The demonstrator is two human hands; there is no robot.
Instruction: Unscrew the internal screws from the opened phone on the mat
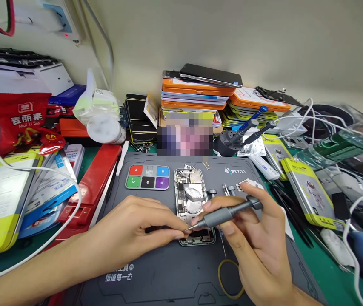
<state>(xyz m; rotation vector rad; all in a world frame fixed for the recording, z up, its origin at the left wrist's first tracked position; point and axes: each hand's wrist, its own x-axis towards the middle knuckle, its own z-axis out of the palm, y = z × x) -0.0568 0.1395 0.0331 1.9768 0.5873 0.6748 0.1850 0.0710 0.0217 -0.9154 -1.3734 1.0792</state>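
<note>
A right hand (pixel 261 238) grips a slim grey screwdriver (pixel 218 216) over an opened smartphone (pixel 195 204), mid-dial on a matte grey mat (pixel 158 278); the left hand (pixel 136 219), thumb and forefinger pressed together at the bit, hides part of its lower end. Whether they pinch anything cannot be told. A rounded multicoloured tray (pixel 147 172) sits at ten o'clock, stacked orange cases (pixel 197 87) at twelve, a looped yellow rubber band (pixel 222 287) at five.

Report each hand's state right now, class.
Right hand: closed, holding a grey screwdriver.
Left hand: pinched closed at the screwdriver's tip; whether it holds anything cannot be told.
</note>
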